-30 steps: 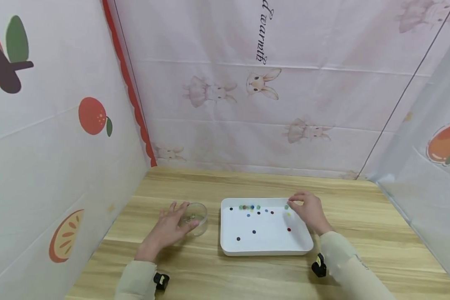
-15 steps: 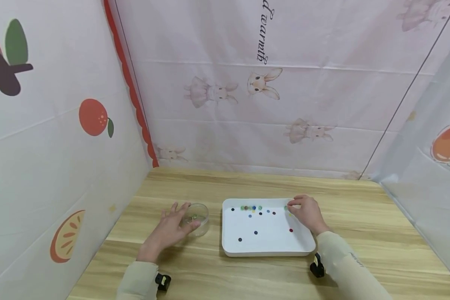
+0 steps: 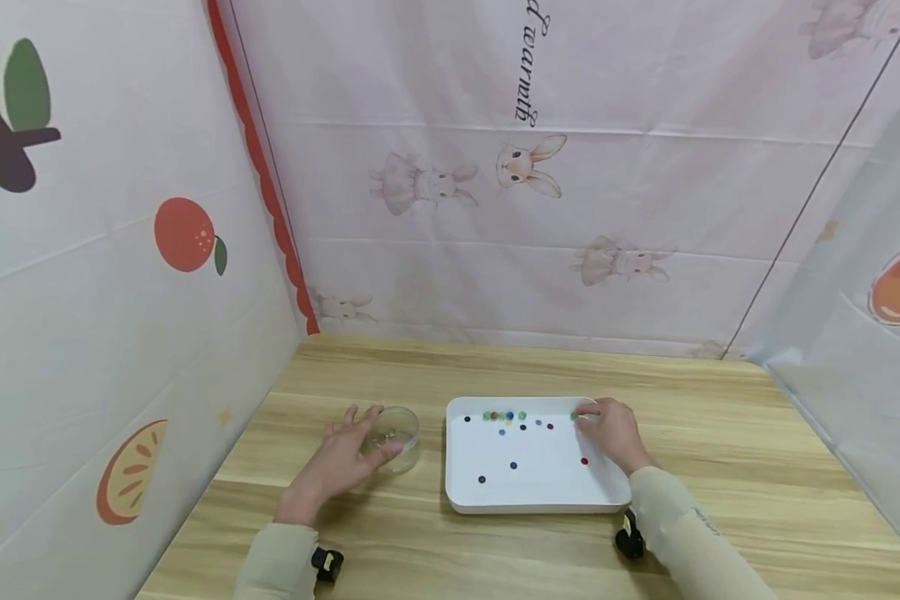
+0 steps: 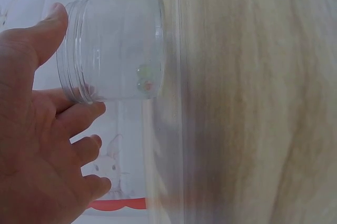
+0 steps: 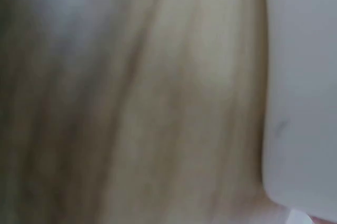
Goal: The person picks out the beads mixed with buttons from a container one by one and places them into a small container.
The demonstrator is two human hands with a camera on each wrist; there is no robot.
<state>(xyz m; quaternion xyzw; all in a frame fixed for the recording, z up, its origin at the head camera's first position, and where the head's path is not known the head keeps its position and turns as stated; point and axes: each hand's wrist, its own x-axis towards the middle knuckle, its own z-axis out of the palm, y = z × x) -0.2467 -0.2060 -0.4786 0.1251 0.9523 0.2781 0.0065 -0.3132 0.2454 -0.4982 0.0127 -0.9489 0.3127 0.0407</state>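
Observation:
My left hand (image 3: 337, 462) holds a clear jar (image 3: 401, 450) that stands upright on the wooden table. In the left wrist view the thumb and fingers sit on opposite sides of the jar's threaded neck (image 4: 79, 50). A few small green marbles (image 4: 145, 74) lie at its bottom. My right hand (image 3: 615, 433) reaches into the back right corner of a white tray (image 3: 547, 492). Its thumb and index finger pinch a green marble (image 3: 574, 416) there. The right wrist view catches only blurred table and the tray's outer wall (image 5: 303, 92).
Along the tray's back wall lies a row of marbles, among them a blue marble (image 3: 510, 415) and a green one (image 3: 522, 415). Small dark, blue and red beads are scattered over the tray floor, such as a red bead (image 3: 584, 461). Printed cloth walls enclose the table.
My right hand has come lower at the tray's corner, and its fingertips have closed around the green marble. A yellow bead near it is now covered. The left hand stays on the jar.

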